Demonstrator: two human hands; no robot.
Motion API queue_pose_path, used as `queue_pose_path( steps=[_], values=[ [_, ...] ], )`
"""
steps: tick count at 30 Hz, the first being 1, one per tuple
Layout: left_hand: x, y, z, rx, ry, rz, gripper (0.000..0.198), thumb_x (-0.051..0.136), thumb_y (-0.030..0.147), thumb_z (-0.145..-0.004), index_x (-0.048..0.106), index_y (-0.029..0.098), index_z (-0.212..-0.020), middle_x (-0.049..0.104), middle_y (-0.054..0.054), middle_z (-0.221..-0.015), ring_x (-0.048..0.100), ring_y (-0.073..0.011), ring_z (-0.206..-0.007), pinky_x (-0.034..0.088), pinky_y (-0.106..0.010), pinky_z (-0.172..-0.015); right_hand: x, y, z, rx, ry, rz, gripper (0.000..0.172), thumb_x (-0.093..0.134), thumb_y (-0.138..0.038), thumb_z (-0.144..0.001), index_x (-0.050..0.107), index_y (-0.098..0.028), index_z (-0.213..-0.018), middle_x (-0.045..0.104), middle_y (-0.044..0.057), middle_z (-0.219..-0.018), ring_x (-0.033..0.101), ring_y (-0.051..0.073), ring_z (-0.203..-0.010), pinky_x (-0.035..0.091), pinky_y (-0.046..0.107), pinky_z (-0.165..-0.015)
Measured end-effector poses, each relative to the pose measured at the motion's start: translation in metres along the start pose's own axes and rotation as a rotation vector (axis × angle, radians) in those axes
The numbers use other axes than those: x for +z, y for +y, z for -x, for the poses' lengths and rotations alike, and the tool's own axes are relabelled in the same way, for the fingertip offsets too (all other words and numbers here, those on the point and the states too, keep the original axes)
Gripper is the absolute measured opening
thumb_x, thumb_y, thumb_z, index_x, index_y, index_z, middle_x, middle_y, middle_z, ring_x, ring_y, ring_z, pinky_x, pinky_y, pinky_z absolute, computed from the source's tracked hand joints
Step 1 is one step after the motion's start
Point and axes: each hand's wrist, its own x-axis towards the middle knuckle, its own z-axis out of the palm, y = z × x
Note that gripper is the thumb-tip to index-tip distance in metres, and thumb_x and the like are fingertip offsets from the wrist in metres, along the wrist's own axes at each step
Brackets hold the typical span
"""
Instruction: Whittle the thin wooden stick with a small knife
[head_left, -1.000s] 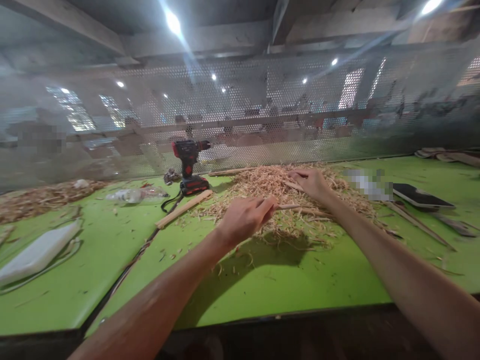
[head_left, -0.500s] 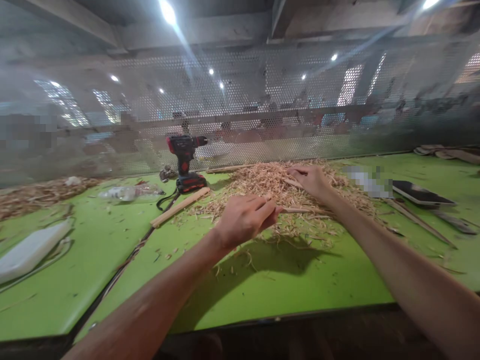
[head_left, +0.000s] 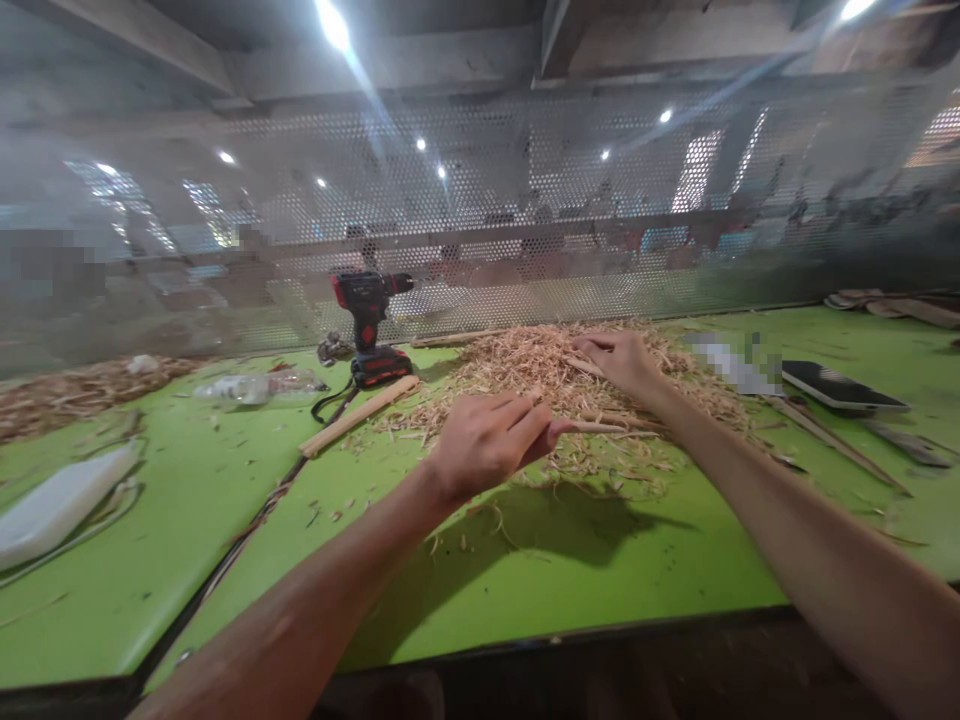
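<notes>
Head view: the left hand (head_left: 491, 440) is closed around the near end of a thin stick (head_left: 596, 427), which points right across the near edge of the shavings pile (head_left: 547, 375). The right hand (head_left: 622, 362) rests farther back on the pile, fingers curled on a second stick (head_left: 583, 366); how tightly it grips cannot be told. The pile lies at the centre of the green table (head_left: 525, 570). Left of the pile lies a wooden bar (head_left: 360, 414), with a red-and-black drill (head_left: 371, 325) standing just beyond it. A white pad (head_left: 56, 500) lies at far left. A dark tablet (head_left: 844, 388) lies at right. A perforated screen (head_left: 525, 200) closes the far side.
</notes>
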Motion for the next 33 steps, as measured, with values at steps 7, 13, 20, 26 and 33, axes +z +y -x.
queue_pose_path(
  steps=[7,13,20,26,33],
  values=[
    [-0.002,0.001,-0.002,0.095,0.055,-0.098,0.032,0.054,0.031,-0.106,0.064,0.021,-0.077,0.062,0.001,-0.062,0.053,-0.0123,-0.056,0.034,-0.030,-0.048,-0.001,-0.003,0.002,0.003,-0.002,-0.016,0.030,0.060,-0.035,-0.097,0.084,-0.025,-0.111,0.080,0.009,-0.117,0.076,0.029,-0.103,0.060,0.040,-0.093],
    [-0.003,0.008,-0.008,0.131,0.178,-0.070,0.038,0.045,0.027,-0.106,0.057,0.021,-0.071,0.058,0.000,-0.061,0.049,-0.0137,-0.055,0.033,-0.031,-0.049,0.001,-0.001,0.001,-0.010,0.025,-0.026,0.031,0.062,-0.030,-0.097,0.084,-0.014,-0.112,0.080,0.013,-0.115,0.076,0.027,-0.103,0.058,0.033,-0.089],
    [0.004,0.013,-0.005,0.094,0.191,-0.041,0.032,0.043,0.015,-0.101,0.053,0.022,-0.071,0.056,0.000,-0.058,0.047,-0.0149,-0.054,0.029,-0.032,-0.048,0.002,-0.003,0.001,0.003,0.029,-0.028,0.029,0.063,-0.029,-0.097,0.084,-0.014,-0.110,0.080,0.013,-0.113,0.075,0.026,-0.102,0.057,0.031,-0.088],
    [0.003,0.013,-0.005,0.068,0.150,-0.037,0.038,0.037,0.018,-0.107,0.054,0.022,-0.073,0.060,0.000,-0.062,0.051,-0.0132,-0.055,0.034,-0.030,-0.050,0.005,0.003,-0.001,-0.018,0.014,-0.023,0.027,0.062,-0.028,-0.097,0.084,-0.016,-0.108,0.080,0.010,-0.117,0.075,0.025,-0.105,0.056,0.031,-0.095],
    [-0.002,0.010,-0.007,0.168,0.118,-0.017,0.043,0.039,0.034,-0.112,0.057,0.020,-0.075,0.061,0.000,-0.064,0.054,-0.0135,-0.059,0.039,-0.030,-0.053,0.006,0.005,-0.001,-0.035,0.011,-0.020,0.027,0.061,-0.031,-0.097,0.084,-0.020,-0.106,0.080,0.010,-0.117,0.075,0.028,-0.108,0.055,0.035,-0.098]
  ],
)
